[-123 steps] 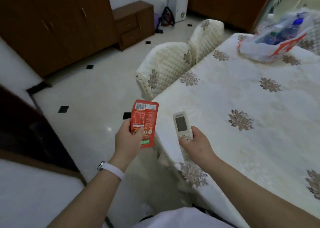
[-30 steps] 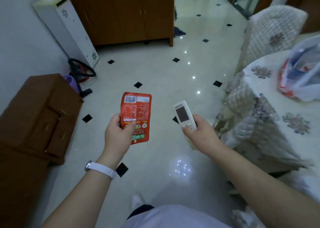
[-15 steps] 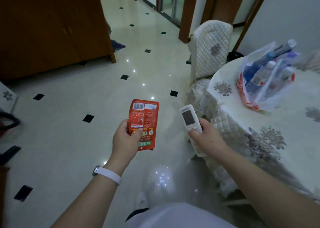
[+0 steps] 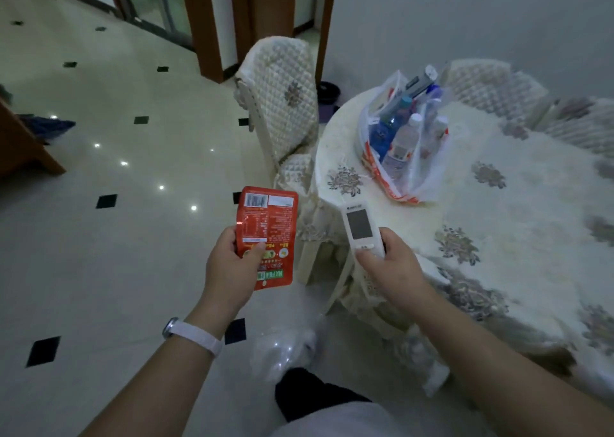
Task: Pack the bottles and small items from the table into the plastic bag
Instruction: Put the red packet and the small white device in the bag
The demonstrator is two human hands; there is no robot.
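A: While you stand short of the table point(image 4: 531, 220), mind that the plastic bag point(image 4: 428, 184) sits near its rounded edge, crammed and leaning.

B: Yes. If you shove anything in from the side, I'd expect it to tip or slide on that cloth, and the tall bottles point(image 4: 403, 140) poking out of its mouth could spill.

A: Your hands are the other worry. Your right hand point(image 4: 392, 267) grasps a white remote point(image 4: 360, 229) low on its body, so it may be top-heavy. Your left hand point(image 4: 232, 263) pinches a red packet point(image 4: 269, 234) between thumb and fingers.

B: With both full, you have no free hand to hold the bag open, so one item may drop.

A: Your count: one table, one chair point(image 4: 282, 104) plainly beside it and more quilted backs behind.

B: Then one bag, at least four bottles inside, the exact number hidden, one remote and one packet.
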